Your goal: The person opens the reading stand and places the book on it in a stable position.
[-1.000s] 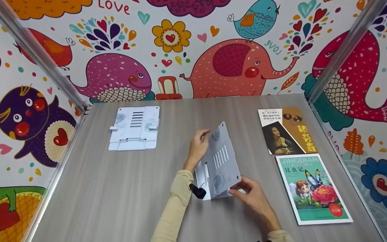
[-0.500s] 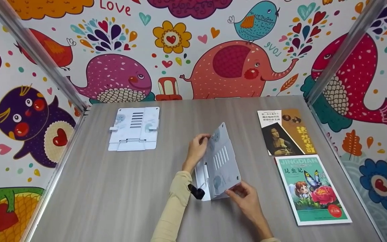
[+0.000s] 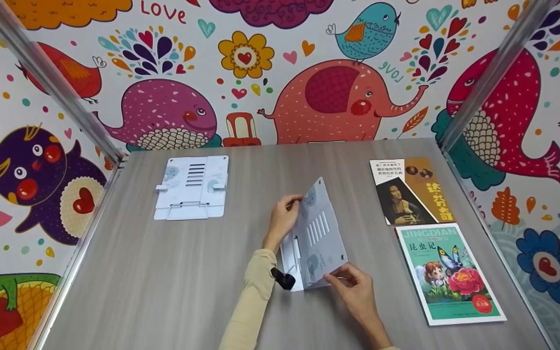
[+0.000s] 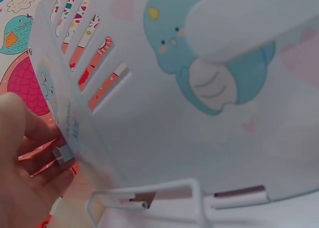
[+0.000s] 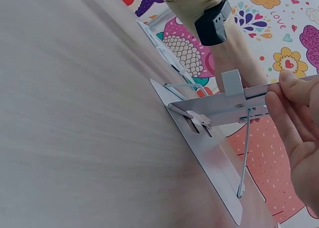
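In the head view, you hold a white folding book stand of thin flat plates, with slots and pale blue printed animals point(image 3: 323, 250), with two hands above the middle of the grey wood-grain table point(image 3: 187, 282). Its slotted panel is raised steeply from the base plate. Your left hand point(image 3: 282, 218) has its fingers bent round the panel's far part, and in the left wrist view a small pale tab point(image 4: 64, 153) is at these fingers. Your right hand point(image 3: 355, 291) pinches the near edge between thumb and fingers. The right wrist view shows a thin metal wire prop point(image 5: 245, 153) between panel and base plate. A second white slotted stand point(image 3: 195, 193) lies flat near the table's far left corner. Near the far right corner you have a brown and white book with a painted portrait point(image 3: 411, 192), and below it, along the right edge, a green book with a butterfly and a pink flower point(image 3: 450, 274).
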The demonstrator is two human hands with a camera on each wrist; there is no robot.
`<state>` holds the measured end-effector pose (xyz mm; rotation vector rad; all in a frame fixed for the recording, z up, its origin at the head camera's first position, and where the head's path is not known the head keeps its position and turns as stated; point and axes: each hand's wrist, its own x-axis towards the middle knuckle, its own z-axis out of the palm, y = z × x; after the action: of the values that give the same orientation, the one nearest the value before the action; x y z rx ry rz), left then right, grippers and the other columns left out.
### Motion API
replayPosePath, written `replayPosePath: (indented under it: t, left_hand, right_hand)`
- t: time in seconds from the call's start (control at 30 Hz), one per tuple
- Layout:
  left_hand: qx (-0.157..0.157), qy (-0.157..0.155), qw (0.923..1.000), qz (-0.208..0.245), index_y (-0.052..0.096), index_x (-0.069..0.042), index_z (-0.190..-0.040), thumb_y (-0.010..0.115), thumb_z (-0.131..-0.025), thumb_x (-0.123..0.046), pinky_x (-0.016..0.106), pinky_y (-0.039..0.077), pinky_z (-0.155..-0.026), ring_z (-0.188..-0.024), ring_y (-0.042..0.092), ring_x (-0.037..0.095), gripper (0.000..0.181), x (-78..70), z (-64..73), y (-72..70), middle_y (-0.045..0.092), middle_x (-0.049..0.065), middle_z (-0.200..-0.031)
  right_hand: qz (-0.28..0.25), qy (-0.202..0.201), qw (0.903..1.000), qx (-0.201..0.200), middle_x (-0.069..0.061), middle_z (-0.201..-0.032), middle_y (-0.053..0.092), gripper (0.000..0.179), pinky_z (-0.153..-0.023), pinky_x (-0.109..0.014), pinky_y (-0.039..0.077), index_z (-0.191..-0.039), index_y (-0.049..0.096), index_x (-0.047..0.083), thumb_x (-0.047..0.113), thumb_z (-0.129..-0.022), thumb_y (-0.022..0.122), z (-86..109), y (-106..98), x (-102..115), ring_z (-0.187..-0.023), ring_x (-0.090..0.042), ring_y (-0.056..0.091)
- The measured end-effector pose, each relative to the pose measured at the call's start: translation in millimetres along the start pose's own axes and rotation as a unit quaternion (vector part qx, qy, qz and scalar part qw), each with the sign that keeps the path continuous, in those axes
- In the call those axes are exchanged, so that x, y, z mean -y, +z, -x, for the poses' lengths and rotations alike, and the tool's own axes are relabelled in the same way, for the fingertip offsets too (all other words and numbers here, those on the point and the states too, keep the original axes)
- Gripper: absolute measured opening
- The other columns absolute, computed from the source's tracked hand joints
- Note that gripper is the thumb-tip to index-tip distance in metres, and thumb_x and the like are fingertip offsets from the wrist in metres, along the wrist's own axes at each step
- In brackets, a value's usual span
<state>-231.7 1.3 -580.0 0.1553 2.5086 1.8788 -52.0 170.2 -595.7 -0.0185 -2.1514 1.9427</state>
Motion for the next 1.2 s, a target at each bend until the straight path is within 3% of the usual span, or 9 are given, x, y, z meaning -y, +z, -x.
replayPosePath:
  t: [0.47,0.67,0.8,0.93,1.2]
  left_hand:
    - [-0.037,0.000,0.9992,0.013,0.070,-0.002,-0.123,0.054,-0.101,-0.006,0.042,0.050,-0.107,-0.123,0.062,0.030,0.027,6.7,1.2,-12.5,0.067,0.015,-0.126]
    - [-0.051,0.002,0.9987,-0.004,0.070,-0.003,-0.122,0.057,-0.099,-0.005,0.039,0.051,-0.106,-0.121,0.063,0.029,0.027,6.9,2.6,-12.3,0.068,0.014,-0.124]
    - [-0.062,-0.001,0.9981,-0.010,0.071,-0.004,-0.122,0.058,-0.099,-0.006,0.038,0.051,-0.106,-0.121,0.064,0.027,0.027,8.3,4.4,-14.5,0.068,0.013,-0.124]
    - [-0.074,0.002,0.9972,-0.008,0.071,-0.003,-0.121,0.059,-0.098,-0.005,0.038,0.052,-0.105,-0.119,0.064,0.027,0.026,10.9,8.0,-19.4,0.069,0.013,-0.122]
    - [-0.082,0.007,0.9966,-0.009,0.070,-0.003,-0.122,0.061,-0.096,-0.003,0.037,0.053,-0.104,-0.118,0.065,0.028,0.028,15.9,21.6,-29.4,0.069,0.013,-0.121]
  right_hand:
    - [-0.010,-0.017,0.9994,-0.030,-0.012,-0.078,0.069,0.015,-0.065,-0.023,0.061,-0.085,0.072,0.006,-0.005,-0.079,0.081,-7.8,-0.3,2.5,-0.074,-0.012,0.071]
    - [-0.016,0.005,0.9988,-0.045,-0.008,-0.076,0.069,0.014,-0.062,-0.022,0.059,-0.082,0.072,0.004,-0.001,-0.078,0.084,-8.3,1.1,2.2,-0.071,-0.012,0.070]
    - [-0.016,0.013,0.9987,-0.047,-0.012,-0.079,0.069,0.012,-0.064,-0.023,0.059,-0.085,0.071,0.002,-0.001,-0.080,0.082,-9.6,-1.1,2.0,-0.070,-0.014,0.069]
    - [-0.014,0.020,0.9973,-0.069,-0.017,-0.084,0.069,0.011,-0.067,-0.022,0.060,-0.089,0.071,-0.001,-0.003,-0.083,0.079,-14.7,-8.5,0.5,-0.073,-0.015,0.071]
    - [0.009,0.060,0.9936,-0.096,-0.015,-0.089,0.072,0.012,-0.071,-0.021,0.060,-0.094,0.071,-0.003,-0.001,-0.085,0.078,-32.0,-27.7,-0.6,-0.075,-0.013,0.070]
